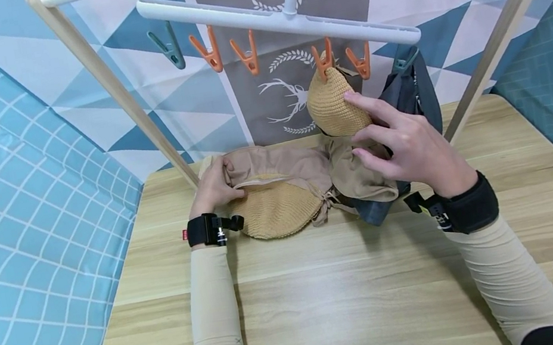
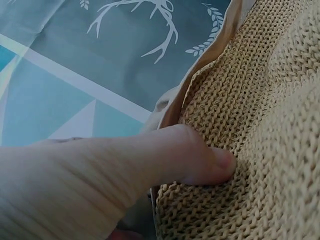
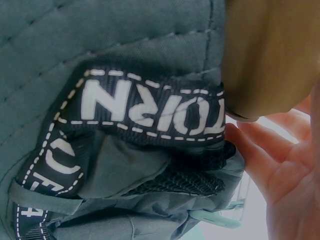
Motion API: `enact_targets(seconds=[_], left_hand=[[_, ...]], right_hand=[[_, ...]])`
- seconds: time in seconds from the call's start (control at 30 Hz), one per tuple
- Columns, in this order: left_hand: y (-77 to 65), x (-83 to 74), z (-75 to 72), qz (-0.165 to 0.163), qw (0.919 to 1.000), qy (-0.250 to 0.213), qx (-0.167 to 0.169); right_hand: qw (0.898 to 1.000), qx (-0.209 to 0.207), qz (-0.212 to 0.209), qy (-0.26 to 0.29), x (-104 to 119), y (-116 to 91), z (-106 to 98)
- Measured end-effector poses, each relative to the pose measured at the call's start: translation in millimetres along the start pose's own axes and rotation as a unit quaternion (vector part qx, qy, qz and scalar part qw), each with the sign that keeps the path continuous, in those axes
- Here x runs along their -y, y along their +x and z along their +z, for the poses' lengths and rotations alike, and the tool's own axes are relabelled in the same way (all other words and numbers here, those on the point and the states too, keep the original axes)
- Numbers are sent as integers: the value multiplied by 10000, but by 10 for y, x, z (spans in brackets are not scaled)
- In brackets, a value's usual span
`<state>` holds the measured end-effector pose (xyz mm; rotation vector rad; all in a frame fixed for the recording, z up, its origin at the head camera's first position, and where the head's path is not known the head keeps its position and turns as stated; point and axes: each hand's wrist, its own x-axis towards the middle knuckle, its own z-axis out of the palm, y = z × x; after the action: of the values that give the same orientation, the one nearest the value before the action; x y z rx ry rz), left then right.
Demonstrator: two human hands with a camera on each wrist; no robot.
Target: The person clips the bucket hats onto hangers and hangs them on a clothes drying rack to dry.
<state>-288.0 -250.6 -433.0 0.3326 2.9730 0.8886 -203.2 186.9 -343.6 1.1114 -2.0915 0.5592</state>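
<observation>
My left hand (image 1: 215, 189) pinches the left edge of a woven straw sun hat (image 1: 277, 211) with a pinkish-beige fabric side; in the left wrist view the thumb (image 2: 200, 160) presses on its straw weave. To the right, a second woven hat (image 1: 335, 104) with a taupe brim (image 1: 363, 174) hangs from an orange clothespin (image 1: 323, 58). My right hand (image 1: 404, 143) is beside this hat, fingers apart and slightly bent, the index fingertip at its woven part. Behind the hand hangs a dark hat (image 1: 417, 87), its black lettered band (image 3: 155, 110) showing in the right wrist view.
Above is a white hanger bar (image 1: 279, 18) with several orange and teal clips (image 1: 169, 48). Wooden posts (image 1: 114, 89) of a rack stand on both sides. The light wooden table (image 1: 330, 303) lies below, with a patterned cloth (image 1: 173, 104) behind it.
</observation>
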Motion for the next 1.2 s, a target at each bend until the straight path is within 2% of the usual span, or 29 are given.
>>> enact_targets(seconds=[0.23,0.43,0.57,0.63,0.73,0.93,1.07,1.2], left_hand=[[-24,-52,-87,376,9987,-337,101],[-113,-188,-243,719,9962,-492,-34],[-226,-301,-377,905,9942,-482,-312],[-284,-358,-447,1110,9913,-401,-574],[-365,-459,-551,1579,9813,-311,-1054],[-599,-669,-769,2391,9497,-333,-1995],[-743,-757,-881,2651,9294,-401,-2535],[-813,-804,-935,2725,9210,-527,-2735]], right_hand=[[10000,21,19,5,-6,-5,-2],[10000,21,44,17,-15,-13,-7],[10000,32,35,24,-25,-20,-10],[10000,49,37,25,-26,-21,-12],[9999,80,55,29,-24,-22,-18],[9999,111,98,41,-15,-16,-32],[9999,118,96,39,-11,-11,-32],[9999,114,94,38,-12,-14,-22]])
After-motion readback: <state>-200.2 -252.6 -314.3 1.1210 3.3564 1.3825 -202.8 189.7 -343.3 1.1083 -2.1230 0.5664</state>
